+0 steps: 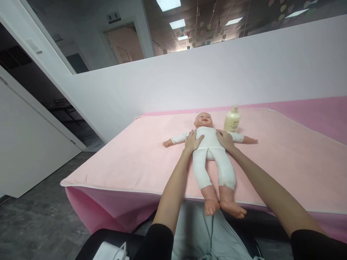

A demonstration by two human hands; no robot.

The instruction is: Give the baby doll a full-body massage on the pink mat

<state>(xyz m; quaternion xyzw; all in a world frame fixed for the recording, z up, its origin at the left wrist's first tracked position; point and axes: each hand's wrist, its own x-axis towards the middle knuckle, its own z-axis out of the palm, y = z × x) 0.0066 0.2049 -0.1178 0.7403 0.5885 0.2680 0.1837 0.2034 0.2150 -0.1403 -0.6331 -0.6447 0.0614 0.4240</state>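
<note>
A baby doll (210,151) in a white suit lies on its back on a pink towel (130,159), arms spread and bare feet hanging over the front edge. My left hand (192,141) rests flat against the left side of its chest, under the armpit. My right hand (225,139) presses the other side of the chest the same way. The fingers of both hands are spread and lie on the doll's torso.
A cream lotion bottle (232,120) stands on the towel just right of the doll's head. A white partition wall (189,79) rises behind the table (325,112). The table's left edge drops to a grey floor (40,216); a white door stands at far left.
</note>
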